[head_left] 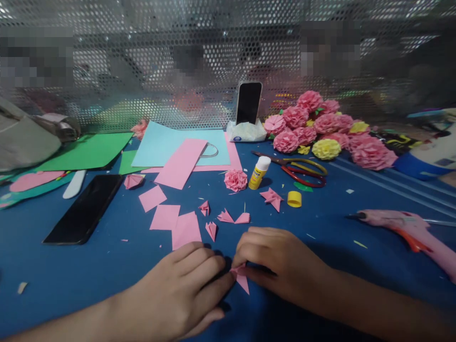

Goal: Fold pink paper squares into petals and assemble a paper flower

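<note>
Between my two hands is a small folded piece of pink paper, its pointed end toward me. My right hand pinches it between thumb and fingers. My left hand is curled, its index fingertip pressing the paper's left side and its thumb lower and apart. Just beyond my hands lie small folded pink petals and a joined pair of petals. Flat pink paper squares lie ahead of my left hand. Farther off are a pink paper star and a ruffled pink paper flower.
An uncapped glue stick, its yellow cap and scissors lie ahead. A pink glue gun is at right, a phone at left. Paper flowers, coloured sheets and an upright phone stand before a perforated metal screen.
</note>
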A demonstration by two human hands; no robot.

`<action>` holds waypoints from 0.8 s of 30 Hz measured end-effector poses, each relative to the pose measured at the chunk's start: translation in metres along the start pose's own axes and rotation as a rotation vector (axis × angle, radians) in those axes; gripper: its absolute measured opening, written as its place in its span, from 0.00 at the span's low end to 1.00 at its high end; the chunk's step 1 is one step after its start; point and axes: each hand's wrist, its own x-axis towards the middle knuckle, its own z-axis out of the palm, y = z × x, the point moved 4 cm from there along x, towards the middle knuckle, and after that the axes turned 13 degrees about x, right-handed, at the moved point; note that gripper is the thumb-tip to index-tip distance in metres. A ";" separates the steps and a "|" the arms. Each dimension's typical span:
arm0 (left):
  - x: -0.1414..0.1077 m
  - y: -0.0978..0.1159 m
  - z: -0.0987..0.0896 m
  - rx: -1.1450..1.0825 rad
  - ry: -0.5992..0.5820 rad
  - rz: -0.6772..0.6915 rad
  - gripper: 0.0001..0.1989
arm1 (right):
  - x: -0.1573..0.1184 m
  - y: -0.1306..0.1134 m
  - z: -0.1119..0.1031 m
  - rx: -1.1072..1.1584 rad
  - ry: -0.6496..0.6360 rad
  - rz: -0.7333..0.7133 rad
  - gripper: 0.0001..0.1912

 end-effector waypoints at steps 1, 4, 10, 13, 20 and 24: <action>0.000 -0.001 0.000 0.002 0.004 0.005 0.22 | 0.000 0.001 0.000 -0.002 -0.001 0.011 0.09; 0.000 -0.003 -0.001 -0.014 0.023 0.018 0.20 | 0.001 0.004 -0.002 0.009 -0.004 0.002 0.08; 0.001 -0.003 0.000 -0.035 0.016 -0.008 0.20 | 0.004 0.001 -0.005 -0.078 0.023 -0.197 0.16; 0.000 -0.004 0.003 -0.024 -0.014 -0.024 0.21 | 0.005 -0.004 -0.007 -0.204 0.030 -0.287 0.16; 0.000 -0.008 0.006 0.005 0.032 -0.028 0.18 | 0.002 -0.008 -0.014 -0.275 0.061 -0.360 0.19; 0.000 -0.009 0.006 0.010 0.110 -0.069 0.15 | 0.002 -0.010 -0.014 -0.282 0.032 -0.367 0.20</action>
